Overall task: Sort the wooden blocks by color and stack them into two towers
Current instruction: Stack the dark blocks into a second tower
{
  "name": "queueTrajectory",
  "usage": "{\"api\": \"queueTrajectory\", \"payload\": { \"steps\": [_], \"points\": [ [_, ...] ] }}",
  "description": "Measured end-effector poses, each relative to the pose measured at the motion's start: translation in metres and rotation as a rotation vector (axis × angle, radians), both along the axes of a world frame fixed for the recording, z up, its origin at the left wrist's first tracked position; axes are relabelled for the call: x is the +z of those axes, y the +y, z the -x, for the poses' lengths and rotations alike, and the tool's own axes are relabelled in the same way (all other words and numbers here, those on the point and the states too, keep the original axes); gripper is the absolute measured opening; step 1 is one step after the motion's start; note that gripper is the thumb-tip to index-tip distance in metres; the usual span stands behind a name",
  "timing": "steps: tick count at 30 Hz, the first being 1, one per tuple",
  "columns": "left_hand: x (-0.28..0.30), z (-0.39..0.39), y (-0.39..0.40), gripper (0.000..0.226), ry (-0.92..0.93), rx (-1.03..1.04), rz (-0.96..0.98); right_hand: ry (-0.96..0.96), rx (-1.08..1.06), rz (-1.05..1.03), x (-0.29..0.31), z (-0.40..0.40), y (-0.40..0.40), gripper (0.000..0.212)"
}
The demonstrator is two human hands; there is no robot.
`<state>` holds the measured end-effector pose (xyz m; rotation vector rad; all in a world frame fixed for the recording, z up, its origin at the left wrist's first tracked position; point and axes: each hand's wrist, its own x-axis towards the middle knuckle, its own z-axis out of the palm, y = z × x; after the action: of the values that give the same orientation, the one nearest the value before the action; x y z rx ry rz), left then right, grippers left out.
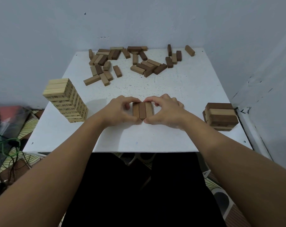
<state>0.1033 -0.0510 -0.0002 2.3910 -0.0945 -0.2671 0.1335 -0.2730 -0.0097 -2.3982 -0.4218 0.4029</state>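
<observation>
A person sits at a white table (155,140), seen from above. The left hand (121,112) and right hand (165,112) pinch a row of 3 brown blocks (143,110) from either side, fingers curled narrow around its ends. The row lies flat on the table near the front edge, midway between the 2 stacks.

Left of the row stands a tall pale tower (67,100), many layers high and near the table's left edge. Right of the row sits a low stack (220,116) of only a few layers, mixing dark and lighter blocks, close to the right edge and wall.

Behind the row, a loose pile (127,63) of dozens of brown blocks in 2 shades lies scattered along the back edge. The sorting looks barely begun, with most blocks still unstacked.

Bare table surrounds the row on all sides, leaving room to move.
</observation>
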Motion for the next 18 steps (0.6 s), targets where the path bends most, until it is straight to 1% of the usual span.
{"api": "queueTrajectory", "payload": {
  "steps": [4, 9, 13, 18],
  "points": [
    [0.003, 0.003, 0.000, 0.067, -0.051, -0.001, 0.006, -0.057, 0.031, 0.009, 0.008, 0.001, 0.000, 0.068],
    [0.029, -0.002, -0.009, 0.066, -0.105, -0.053, -0.046, -0.176, 0.033, 0.048, 0.035, 0.002, -0.014, 0.071],
    [0.048, -0.003, -0.042, 0.067, -0.134, -0.087, -0.031, -0.200, 0.005, 0.062, 0.057, 0.008, -0.048, 0.072],
    [0.054, -0.005, -0.102, 0.071, -0.154, -0.164, 0.005, -0.218, -0.055, 0.107, 0.070, 0.020, -0.111, 0.071]
  ]
}}
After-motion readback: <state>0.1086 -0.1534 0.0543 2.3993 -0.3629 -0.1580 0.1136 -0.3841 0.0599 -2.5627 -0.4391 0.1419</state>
